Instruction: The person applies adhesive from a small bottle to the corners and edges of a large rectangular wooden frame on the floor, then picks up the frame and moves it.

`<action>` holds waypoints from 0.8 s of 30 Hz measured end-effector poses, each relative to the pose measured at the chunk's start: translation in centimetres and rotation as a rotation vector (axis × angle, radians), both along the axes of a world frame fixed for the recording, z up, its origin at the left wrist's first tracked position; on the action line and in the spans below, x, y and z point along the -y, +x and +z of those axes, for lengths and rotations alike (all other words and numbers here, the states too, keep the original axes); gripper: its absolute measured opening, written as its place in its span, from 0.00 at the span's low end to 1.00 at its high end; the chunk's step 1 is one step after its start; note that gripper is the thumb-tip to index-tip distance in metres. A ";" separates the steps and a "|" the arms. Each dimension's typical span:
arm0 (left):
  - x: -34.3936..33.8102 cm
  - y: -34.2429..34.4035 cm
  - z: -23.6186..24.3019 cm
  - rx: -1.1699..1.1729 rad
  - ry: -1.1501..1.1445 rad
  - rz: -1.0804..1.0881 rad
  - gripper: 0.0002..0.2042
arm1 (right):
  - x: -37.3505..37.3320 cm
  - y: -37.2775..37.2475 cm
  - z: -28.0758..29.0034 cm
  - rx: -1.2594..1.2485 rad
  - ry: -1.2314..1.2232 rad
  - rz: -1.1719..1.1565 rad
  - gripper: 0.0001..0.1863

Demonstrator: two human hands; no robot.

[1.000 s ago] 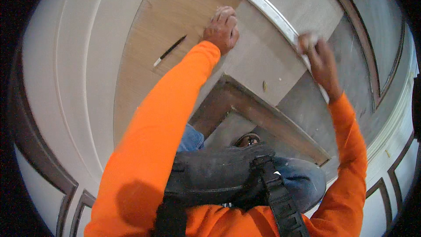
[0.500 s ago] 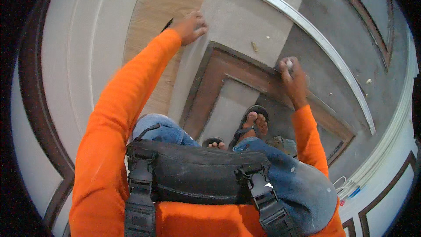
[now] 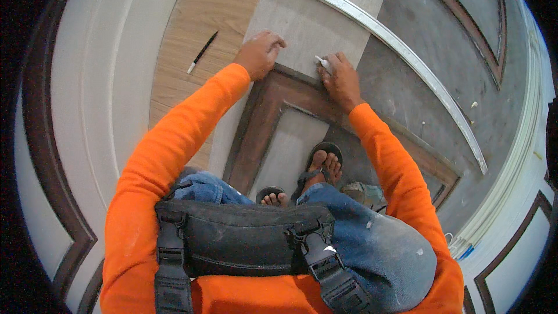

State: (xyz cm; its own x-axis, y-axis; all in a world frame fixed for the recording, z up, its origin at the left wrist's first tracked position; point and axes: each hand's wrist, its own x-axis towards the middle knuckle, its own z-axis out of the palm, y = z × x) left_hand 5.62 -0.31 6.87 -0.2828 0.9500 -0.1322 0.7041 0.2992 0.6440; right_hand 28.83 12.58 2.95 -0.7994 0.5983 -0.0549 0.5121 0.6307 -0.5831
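Note:
My left hand hovers at the left corner of a brown moulding frame, thumb and fingers apart, with nothing visible between them. At the frame's far edge, my right hand grips a small white bottle with a narrow tip pointing left. Its body is mostly hidden by my fingers. The frame lies around my sandalled feet. A black pen with a white end rests left of my left hand on a wood-look board.
Beyond my hands, a long white metal strip crosses the grey surface. Another brown frame lies at the far right. Pale trim strips run along the right side. White panels with dark moulding stand at left.
My right hand has moved left along the frame with the white bottle, nearer my left hand. My left hand has shifted slightly down to the corner, leaving the pen in full view.

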 end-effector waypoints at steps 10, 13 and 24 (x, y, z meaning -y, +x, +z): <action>-2.7 6.1 8.1 0.715 -0.080 -0.102 0.10 | 1.8 3.1 7.0 -0.463 -1.534 -0.343 0.14; -3.0 6.5 9.5 0.584 -0.098 -0.142 0.09 | 2.6 3.9 8.0 -0.574 -1.700 -0.368 0.16; -1.2 8.3 8.3 0.334 -0.180 -0.240 0.11 | 4.2 5.6 9.7 -0.389 -0.872 -0.337 0.14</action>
